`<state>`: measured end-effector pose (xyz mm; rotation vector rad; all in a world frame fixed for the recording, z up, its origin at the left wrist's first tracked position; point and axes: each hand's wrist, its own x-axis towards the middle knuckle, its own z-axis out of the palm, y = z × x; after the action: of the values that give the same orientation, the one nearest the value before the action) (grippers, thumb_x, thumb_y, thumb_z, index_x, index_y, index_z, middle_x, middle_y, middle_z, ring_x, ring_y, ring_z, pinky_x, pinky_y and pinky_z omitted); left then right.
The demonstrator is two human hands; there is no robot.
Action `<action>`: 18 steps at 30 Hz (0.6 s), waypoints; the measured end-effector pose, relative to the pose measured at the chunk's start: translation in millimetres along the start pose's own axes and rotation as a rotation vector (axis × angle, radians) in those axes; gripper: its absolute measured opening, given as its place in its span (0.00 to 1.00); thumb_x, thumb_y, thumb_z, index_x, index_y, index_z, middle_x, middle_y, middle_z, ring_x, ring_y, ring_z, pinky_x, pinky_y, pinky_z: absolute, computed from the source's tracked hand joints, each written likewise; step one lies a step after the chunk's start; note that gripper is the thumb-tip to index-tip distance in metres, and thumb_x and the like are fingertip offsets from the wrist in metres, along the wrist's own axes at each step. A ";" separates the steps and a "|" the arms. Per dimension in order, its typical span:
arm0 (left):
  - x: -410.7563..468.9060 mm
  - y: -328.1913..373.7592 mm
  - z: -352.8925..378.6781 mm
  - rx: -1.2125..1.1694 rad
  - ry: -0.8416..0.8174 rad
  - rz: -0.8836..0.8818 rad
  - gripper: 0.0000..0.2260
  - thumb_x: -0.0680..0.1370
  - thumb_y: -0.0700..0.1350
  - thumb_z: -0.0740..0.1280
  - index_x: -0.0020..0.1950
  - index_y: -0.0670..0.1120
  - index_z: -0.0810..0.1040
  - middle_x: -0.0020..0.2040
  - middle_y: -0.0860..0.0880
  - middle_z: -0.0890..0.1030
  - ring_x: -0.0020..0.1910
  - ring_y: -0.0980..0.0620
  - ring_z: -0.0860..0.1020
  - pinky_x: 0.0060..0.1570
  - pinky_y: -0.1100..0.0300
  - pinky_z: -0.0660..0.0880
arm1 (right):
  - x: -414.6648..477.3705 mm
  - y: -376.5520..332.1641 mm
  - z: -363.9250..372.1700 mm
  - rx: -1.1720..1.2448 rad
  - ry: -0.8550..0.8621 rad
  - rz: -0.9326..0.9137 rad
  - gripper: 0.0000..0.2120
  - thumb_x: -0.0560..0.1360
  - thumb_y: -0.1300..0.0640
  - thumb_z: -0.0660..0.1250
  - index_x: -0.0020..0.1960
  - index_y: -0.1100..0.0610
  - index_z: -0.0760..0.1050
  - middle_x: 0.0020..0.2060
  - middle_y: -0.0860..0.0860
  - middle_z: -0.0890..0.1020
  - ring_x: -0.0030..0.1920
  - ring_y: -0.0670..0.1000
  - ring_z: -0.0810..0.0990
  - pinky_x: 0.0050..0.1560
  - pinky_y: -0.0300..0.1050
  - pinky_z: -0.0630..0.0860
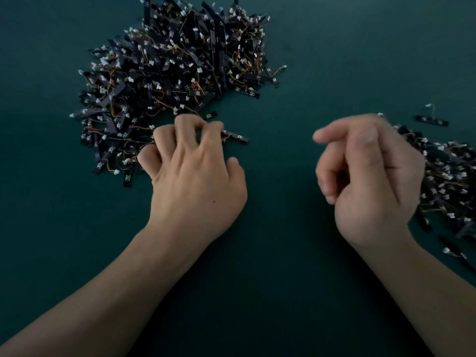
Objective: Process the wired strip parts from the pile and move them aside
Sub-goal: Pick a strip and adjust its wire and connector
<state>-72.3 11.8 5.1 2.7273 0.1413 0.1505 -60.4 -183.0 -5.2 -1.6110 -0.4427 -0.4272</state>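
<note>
A big pile of black wired strip parts (pixel 175 65) with white connectors and orange-yellow wires lies at the upper left. My left hand (pixel 193 176) is at the pile's near edge, its curled fingertips on one strip part (pixel 235 136) that sticks out to the right on the mat. My right hand (pixel 368 173) hovers to the right with fingers loosely curled, nothing visible in it. Just behind it, at the right edge, spreads a second, flatter heap of strip parts (pixel 448 181).
Everything lies on a dark green mat (pixel 283 253). A single strip part (pixel 432 121) lies apart above the right heap, another stray one (pixel 456 253) below it. A short loose piece (pixel 211 115) sits just past my left fingertips.
</note>
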 end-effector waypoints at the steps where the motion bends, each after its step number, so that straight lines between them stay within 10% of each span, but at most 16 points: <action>1: 0.2 -1.1 1.0 0.011 0.007 0.004 0.16 0.82 0.49 0.63 0.70 0.51 0.73 0.67 0.52 0.66 0.69 0.45 0.62 0.69 0.44 0.59 | -0.2 0.9 0.0 -0.014 -0.018 0.018 0.16 0.88 0.58 0.53 0.52 0.54 0.78 0.26 0.47 0.73 0.24 0.45 0.72 0.30 0.37 0.66; 11: 2.3 -6.3 5.0 -0.024 0.103 0.095 0.05 0.83 0.46 0.65 0.53 0.55 0.79 0.57 0.56 0.74 0.60 0.49 0.66 0.56 0.56 0.51 | -1.0 1.2 1.2 -0.139 -0.153 0.157 0.14 0.86 0.56 0.58 0.47 0.56 0.80 0.27 0.50 0.76 0.27 0.48 0.75 0.32 0.36 0.68; 14: 1.7 -2.8 3.8 -0.082 0.138 0.156 0.05 0.83 0.45 0.67 0.53 0.56 0.79 0.57 0.58 0.76 0.60 0.50 0.67 0.54 0.57 0.51 | -0.4 2.4 3.0 -0.235 -0.154 0.182 0.04 0.83 0.56 0.66 0.54 0.52 0.80 0.33 0.50 0.80 0.31 0.47 0.77 0.34 0.37 0.71; 18: -1.8 4.5 3.2 -0.203 0.212 0.287 0.04 0.82 0.44 0.68 0.53 0.54 0.79 0.50 0.62 0.77 0.55 0.52 0.75 0.53 0.54 0.56 | 1.2 2.8 3.9 -0.341 -0.211 0.198 0.16 0.79 0.53 0.73 0.66 0.49 0.78 0.47 0.42 0.82 0.47 0.44 0.81 0.48 0.29 0.72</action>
<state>-73.3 6.3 3.9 2.5094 -0.1983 0.5066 -57.8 -179.3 -7.3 -2.0212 -0.3777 -0.1880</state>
